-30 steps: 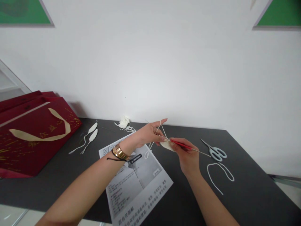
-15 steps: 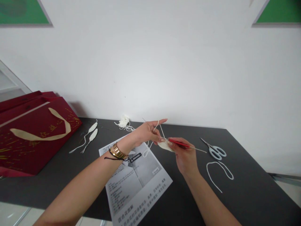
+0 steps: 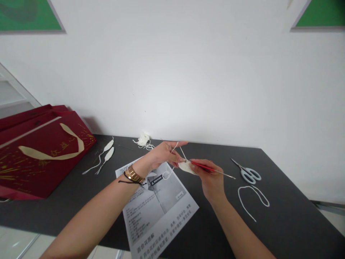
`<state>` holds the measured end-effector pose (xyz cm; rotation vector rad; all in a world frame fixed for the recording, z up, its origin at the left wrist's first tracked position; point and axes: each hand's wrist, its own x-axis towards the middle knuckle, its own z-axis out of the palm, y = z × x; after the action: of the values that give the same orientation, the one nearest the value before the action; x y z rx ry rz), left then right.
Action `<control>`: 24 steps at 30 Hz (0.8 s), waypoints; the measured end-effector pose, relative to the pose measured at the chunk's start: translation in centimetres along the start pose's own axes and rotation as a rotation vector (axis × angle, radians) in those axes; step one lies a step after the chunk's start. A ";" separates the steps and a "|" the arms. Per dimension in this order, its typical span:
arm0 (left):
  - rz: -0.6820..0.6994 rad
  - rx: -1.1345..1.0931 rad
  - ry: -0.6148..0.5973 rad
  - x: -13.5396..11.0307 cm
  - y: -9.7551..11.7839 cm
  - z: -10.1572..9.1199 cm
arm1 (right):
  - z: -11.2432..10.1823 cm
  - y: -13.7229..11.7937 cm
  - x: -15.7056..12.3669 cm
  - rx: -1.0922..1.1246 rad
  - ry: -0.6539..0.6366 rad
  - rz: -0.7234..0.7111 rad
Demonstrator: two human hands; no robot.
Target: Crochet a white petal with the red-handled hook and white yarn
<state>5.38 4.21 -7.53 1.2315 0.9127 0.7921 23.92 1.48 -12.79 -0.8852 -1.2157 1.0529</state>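
A small white crochet piece (image 3: 186, 167) is pinched at its left end by my left hand (image 3: 167, 154), whose index finger stretches out with white yarn (image 3: 183, 152) running over it. My right hand (image 3: 211, 178) grips a crochet hook (image 3: 205, 166) with a red handle, its hook end at the top edge of the piece. Fingers of the right hand also touch the piece's right side. A loop of yarn hangs below my left hand, over a printed sheet (image 3: 172, 208) on the dark table. The stitches are too small to make out.
Two white leaf-shaped crochet pieces (image 3: 109, 154) with yarn tails lie at the left, beside a dark red gift bag (image 3: 54, 154). A yarn heap (image 3: 143, 139) sits by the wall. Scissors (image 3: 248, 173) and a yarn strand (image 3: 254, 196) lie at the right.
Both hands have shifted slightly, and the left index finger has come lower. The hook's shaft points a little more downward to the right. The view has moved slightly.
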 end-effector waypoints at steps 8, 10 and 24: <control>0.027 0.019 0.048 -1.3 1.4 -1.1 | 1.7 -0.6 0.7 0.021 -0.040 0.052; 0.052 0.011 0.083 -1.4 1.7 -1.4 | 2.2 -0.6 1.1 0.040 -0.045 0.060; 0.050 0.048 0.082 -1.2 0.5 -2.6 | 3.0 0.9 1.1 0.014 -0.026 0.062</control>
<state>2.50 4.37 -7.11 1.2758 0.9753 0.8703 20.81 2.75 -12.83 -0.9060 -1.2077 1.1236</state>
